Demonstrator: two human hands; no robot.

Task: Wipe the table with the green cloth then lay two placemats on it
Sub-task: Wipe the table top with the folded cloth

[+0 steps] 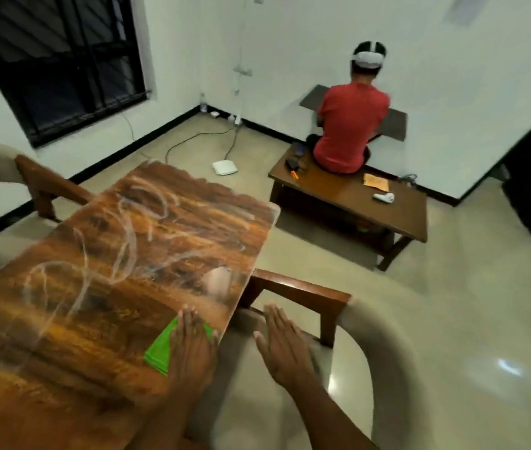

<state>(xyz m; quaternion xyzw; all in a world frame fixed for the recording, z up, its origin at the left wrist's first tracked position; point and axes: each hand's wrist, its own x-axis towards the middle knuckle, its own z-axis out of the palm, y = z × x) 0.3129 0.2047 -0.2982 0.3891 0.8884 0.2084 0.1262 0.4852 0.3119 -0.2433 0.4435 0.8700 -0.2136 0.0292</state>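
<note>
The long wooden table (pixel 121 254) runs from the lower left toward the middle, its top streaked with whitish wet wipe marks. A folded green cloth (pixel 160 349) lies near the table's right edge. My left hand (pixel 192 345) presses flat on the cloth with straight fingers. My right hand (pixel 282 344) hovers open, fingers spread, just off the table's right edge above a chair seat. No placemats are in view.
A cream armchair with wooden arms (pixel 306 297) stands right of the table, another (pixel 40 183) at the far left. A person in a red shirt (pixel 350 125) sits on a low wooden table (pixel 387 203). A white device (pixel 224 167) and cables lie on the floor.
</note>
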